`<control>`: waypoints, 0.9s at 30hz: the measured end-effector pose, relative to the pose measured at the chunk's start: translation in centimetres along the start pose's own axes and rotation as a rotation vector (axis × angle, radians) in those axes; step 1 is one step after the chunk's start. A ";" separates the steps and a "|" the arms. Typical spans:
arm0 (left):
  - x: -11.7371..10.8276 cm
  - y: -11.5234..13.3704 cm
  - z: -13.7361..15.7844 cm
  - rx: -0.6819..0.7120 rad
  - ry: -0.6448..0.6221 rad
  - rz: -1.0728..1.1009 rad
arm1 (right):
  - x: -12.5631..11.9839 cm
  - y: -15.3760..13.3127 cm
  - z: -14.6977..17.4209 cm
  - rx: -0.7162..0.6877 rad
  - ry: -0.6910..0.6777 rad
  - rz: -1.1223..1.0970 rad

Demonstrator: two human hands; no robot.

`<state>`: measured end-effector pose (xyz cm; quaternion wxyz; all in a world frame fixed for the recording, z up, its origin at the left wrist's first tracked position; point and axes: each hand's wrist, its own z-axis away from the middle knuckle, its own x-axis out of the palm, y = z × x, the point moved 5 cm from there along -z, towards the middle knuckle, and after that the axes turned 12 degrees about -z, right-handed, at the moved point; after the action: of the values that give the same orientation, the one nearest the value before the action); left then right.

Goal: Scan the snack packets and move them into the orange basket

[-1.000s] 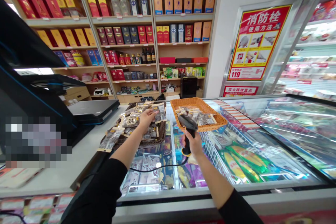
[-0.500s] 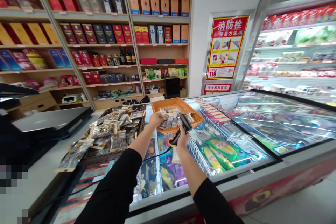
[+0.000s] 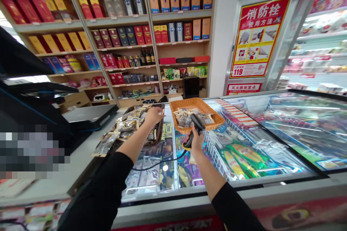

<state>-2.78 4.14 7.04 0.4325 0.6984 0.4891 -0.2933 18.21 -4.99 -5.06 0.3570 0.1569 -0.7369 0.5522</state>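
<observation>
My right hand (image 3: 196,140) is wrapped around the grip of a black barcode scanner (image 3: 197,124) with a yellow part low on the handle and a cable trailing left. The scanner's head is over the front of an orange wicker basket (image 3: 176,106), where small clear-wrapped packets (image 3: 185,117) lie. To the left, my left hand (image 3: 154,116) hovers by the right rim of a dark woven basket (image 3: 160,133), fingers pointing right and apart, with nothing visible in them. Many similar packets (image 3: 126,121) heap up in that dark basket and spill over its left side.
Both baskets stand on a glass-topped chest freezer (image 3: 271,115) with wire baskets and bagged goods inside. A grey flat-topped device (image 3: 89,113) and dark equipment are on the left counter (image 3: 54,182). Shelves of boxed bottles (image 3: 130,36) line the back wall.
My left hand has come away from the packets in the orange basket and moved left to the dark basket. The view has turned left; my right hand still holds the scanner.
</observation>
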 end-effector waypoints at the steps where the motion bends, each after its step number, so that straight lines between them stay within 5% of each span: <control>1: -1.5 -1.9 0.0 -0.007 -0.005 -0.069 | 0.6 0.4 0.6 0.046 -0.036 -0.027; 6: -7.7 -11.2 2.0 -0.142 -0.019 -0.307 | 3.8 2.8 4.4 0.289 -0.333 -0.065; 9: -8.6 -13.9 4.4 -0.083 -0.057 -0.255 | 4.2 3.5 5.5 0.338 -0.388 -0.060; 13: -6.9 -14.6 6.6 0.099 -0.087 -0.028 | 3.6 3.6 5.3 0.326 -0.341 -0.047; 21: -3.4 -13.3 5.8 0.048 -0.050 0.054 | 3.0 3.7 5.0 0.326 -0.293 -0.023; 27: -3.3 -11.5 5.2 0.083 0.029 0.110 | 3.0 3.9 5.1 0.327 -0.290 -0.040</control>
<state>-14.59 -0.21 3.75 0.4112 0.7458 0.4438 -0.2790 11.90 -7.85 -6.36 0.2281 0.3052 -0.6777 0.6289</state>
